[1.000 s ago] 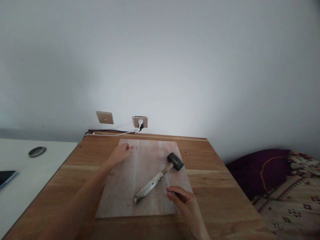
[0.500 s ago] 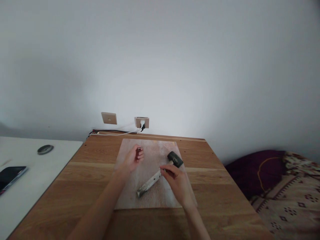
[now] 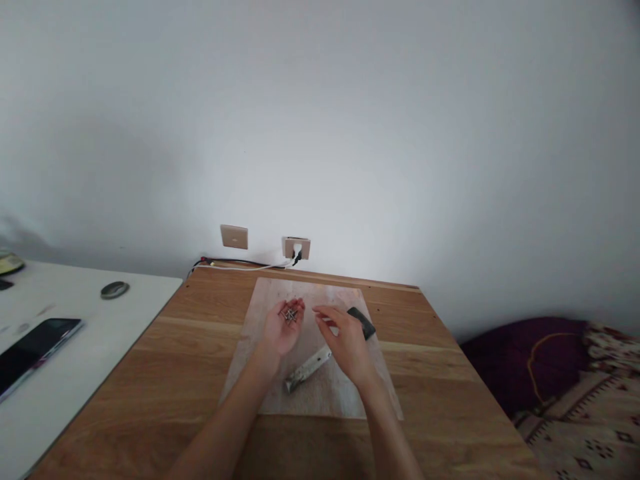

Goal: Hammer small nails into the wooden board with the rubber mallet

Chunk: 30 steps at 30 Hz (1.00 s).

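Observation:
My left hand (image 3: 283,332) is turned palm up and cupped above the pale board (image 3: 320,397). In its palm lies a small heap of metal screws (image 3: 290,313); their exact kind is hard to make out. Just right of it is my right hand (image 3: 346,339), thumb and forefinger slightly apart, with nothing visible between them. Under my right hand a mallet lies slantwise on the board. Its dark head (image 3: 367,323) is partly covered by the hand, and its worn whitish handle (image 3: 307,369) points to the lower left.
The board rests on a wooden table (image 3: 440,393) against a white wall. Cables (image 3: 240,264) run along the back edge to a wall socket (image 3: 298,249). On the white table at left are a phone (image 3: 37,350) and a round dark lid (image 3: 115,289). Patterned and purple fabric (image 3: 510,360) lies at right.
My left hand has turned from curled fingers to an opened palm showing the screws. My right hand has moved up and left toward it, away from the mallet handle. The view has shifted slightly left.

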### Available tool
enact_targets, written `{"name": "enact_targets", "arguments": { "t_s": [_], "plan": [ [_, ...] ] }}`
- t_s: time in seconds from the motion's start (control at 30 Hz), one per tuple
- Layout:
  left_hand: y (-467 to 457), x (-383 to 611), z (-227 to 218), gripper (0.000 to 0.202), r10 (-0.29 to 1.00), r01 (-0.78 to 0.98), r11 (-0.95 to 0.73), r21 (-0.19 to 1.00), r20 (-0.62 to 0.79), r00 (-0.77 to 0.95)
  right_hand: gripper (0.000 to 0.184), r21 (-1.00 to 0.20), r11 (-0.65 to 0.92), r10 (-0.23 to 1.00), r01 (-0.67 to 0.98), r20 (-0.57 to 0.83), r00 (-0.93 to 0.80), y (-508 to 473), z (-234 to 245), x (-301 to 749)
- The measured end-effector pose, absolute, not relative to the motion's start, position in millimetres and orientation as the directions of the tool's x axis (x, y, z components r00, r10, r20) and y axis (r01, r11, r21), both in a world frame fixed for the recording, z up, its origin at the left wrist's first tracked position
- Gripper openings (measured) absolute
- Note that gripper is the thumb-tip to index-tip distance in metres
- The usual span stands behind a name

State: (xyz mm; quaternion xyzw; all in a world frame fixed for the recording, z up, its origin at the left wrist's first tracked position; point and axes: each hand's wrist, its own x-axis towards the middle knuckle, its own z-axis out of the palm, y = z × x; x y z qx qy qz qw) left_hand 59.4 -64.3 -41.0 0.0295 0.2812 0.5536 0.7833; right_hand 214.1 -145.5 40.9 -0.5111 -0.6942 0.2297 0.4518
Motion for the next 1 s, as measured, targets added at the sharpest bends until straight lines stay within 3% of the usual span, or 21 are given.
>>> {"name": "enact_targets", "arguments": {
  "t_s": [0.07,0.17,0.27,0.37,0.47,0.57,0.67,0.77,0.9,1.0],
  "plan": [
    [-67.2,59.5,-32.9,0.016,0.894,-0.877,0.360,0.317,-0.387,0.227,0.029,-0.794,0.337,0.920,0.505,0.391,0.001,-157.1,33.6,225.3],
    [-70.4,63.7,-25.8,0.035,0.897,-0.882,0.360,0.303,-0.371,0.239,0.027,-0.819,0.283,0.925,0.499,0.371,0.084,-173.5,22.5,236.1],
    [-70.9,67.5,-29.8,0.034,0.897,-0.864,0.370,0.341,-0.372,0.238,0.027,-0.841,0.238,0.930,0.485,0.342,0.136,-185.3,12.5,240.1],
    [-68.0,67.7,-41.9,0.016,0.880,-0.791,0.430,0.435,-0.398,0.260,0.031,-0.859,0.213,0.933,0.466,0.320,0.164,-191.5,5.0,239.3],
    [-62.6,66.1,-53.5,0.034,0.865,-0.660,0.489,0.570,-0.416,0.281,0.036,-0.871,0.199,0.940,0.449,0.299,0.163,-194.1,0.4,235.4],
    [-57.6,66.1,-58.6,0.038,0.874,-0.483,0.485,0.729,-0.393,0.285,0.039,-0.885,0.174,0.953,0.431,0.262,0.153,-195.6,-3.3,231.5],
    [-56.1,68.6,-56.6,0.034,0.912,-0.304,0.380,0.874,-0.299,0.280,0.044,-0.896,0.145,0.960,0.420,0.230,0.159,-197.3,-8.3,229.7],
    [-62.2,72.6,-50.6,0.005,0.950,-0.184,0.200,0.962,-0.144,0.278,0.049,-0.900,0.126,0.961,0.417,0.216,0.175,-200.3,-13.8,229.3],
    [-80.9,75.5,-43.4,0.029,0.950,-0.114,-0.028,0.993,0.062,0.305,0.050,-0.897,0.118,0.952,0.426,0.224,0.208,-207.4,-19.7,229.9],
    [-91.0,71.5,-40.1,0.028,0.923,-0.064,-0.141,0.988,0.154,0.353,0.046,-0.883,0.107,0.935,0.457,0.246,0.256,-216.0,-26.6,236.8]
  ]
}}
